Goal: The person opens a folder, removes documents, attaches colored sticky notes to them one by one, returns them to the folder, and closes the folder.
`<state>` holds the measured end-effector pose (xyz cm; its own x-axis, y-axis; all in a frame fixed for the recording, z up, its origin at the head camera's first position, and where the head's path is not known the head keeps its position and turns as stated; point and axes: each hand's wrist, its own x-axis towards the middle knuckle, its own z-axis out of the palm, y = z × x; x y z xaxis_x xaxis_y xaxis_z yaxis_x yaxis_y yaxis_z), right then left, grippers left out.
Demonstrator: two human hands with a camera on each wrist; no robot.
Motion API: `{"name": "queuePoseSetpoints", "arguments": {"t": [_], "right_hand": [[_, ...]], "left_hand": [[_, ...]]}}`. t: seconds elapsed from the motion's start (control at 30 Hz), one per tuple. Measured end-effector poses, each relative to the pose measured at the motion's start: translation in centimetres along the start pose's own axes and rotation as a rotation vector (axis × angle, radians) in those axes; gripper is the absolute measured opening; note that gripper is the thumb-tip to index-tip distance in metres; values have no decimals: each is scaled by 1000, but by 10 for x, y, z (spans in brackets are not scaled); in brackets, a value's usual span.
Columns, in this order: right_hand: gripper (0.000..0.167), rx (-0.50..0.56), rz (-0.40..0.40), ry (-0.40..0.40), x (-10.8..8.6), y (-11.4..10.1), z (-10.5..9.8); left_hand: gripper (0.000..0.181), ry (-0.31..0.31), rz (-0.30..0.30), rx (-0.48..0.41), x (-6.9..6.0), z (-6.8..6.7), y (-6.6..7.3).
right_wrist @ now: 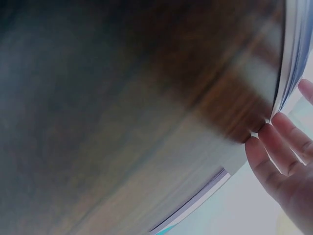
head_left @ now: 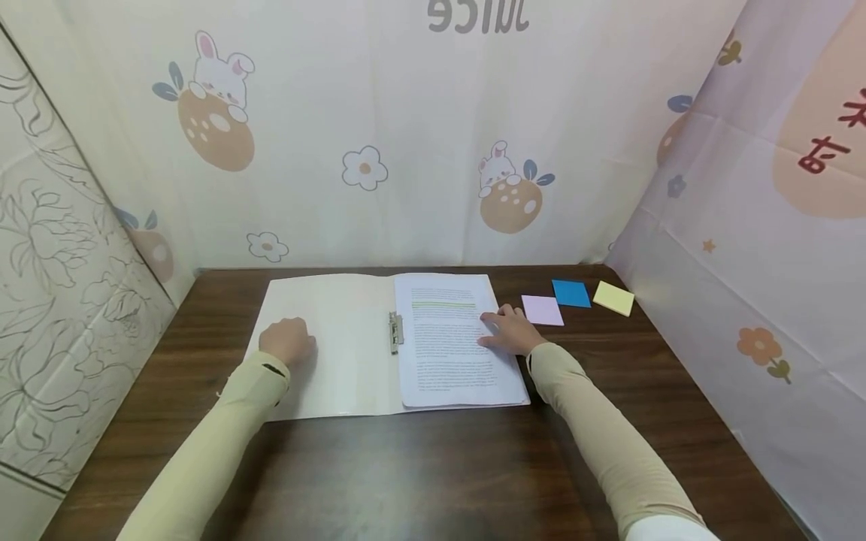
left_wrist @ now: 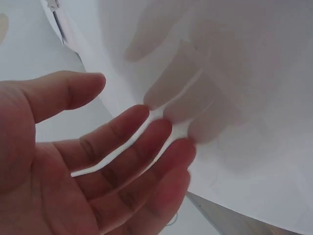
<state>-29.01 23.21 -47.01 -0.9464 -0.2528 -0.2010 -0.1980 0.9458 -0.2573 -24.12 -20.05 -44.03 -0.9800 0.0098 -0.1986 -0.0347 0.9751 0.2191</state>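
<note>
An open folder (head_left: 345, 338) lies on the table, its pale inner cover on the left and a metal clip (head_left: 395, 333) near the spine. On its right half rests a stack of printed paper (head_left: 449, 361) with a green highlighted line near the top. My left hand (head_left: 287, 342) rests on the pale cover; in the left wrist view its loosely bent fingertips (left_wrist: 181, 149) touch the glossy surface and hold nothing. At the right edge of the stack is my right hand (head_left: 513, 333), thumb and a finger over the paper, other fingertips (right_wrist: 252, 144) beside the edge.
Right of the folder lie sticky-note pads in pink (head_left: 543, 310), blue (head_left: 571, 293) and yellow (head_left: 613, 298). The dark wooden table (head_left: 379, 473) meets patterned curtains (head_left: 433, 210) behind and at the right side.
</note>
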Motion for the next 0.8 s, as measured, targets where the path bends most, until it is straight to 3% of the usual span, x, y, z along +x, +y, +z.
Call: {"name": "queuePoseSetpoints", "arguments": {"t": [0.2, 0.4, 0.53, 0.7, 0.8], "right_hand": [[65, -12, 0, 3, -1, -1, 0], [64, 1, 6, 4, -4, -4, -3], [64, 0, 15, -3, -4, -5, -4], [64, -9, 25, -2, -4, -5, -1], [63, -15, 18, 4, -2, -4, -1]], "left_hand": [[19, 119, 90, -42, 14, 8, 2], [23, 143, 160, -172, 24, 8, 8], [29, 92, 167, -269, 32, 8, 15], [36, -40, 136, -452, 38, 6, 22], [38, -71, 137, -517, 39, 4, 28]]}}
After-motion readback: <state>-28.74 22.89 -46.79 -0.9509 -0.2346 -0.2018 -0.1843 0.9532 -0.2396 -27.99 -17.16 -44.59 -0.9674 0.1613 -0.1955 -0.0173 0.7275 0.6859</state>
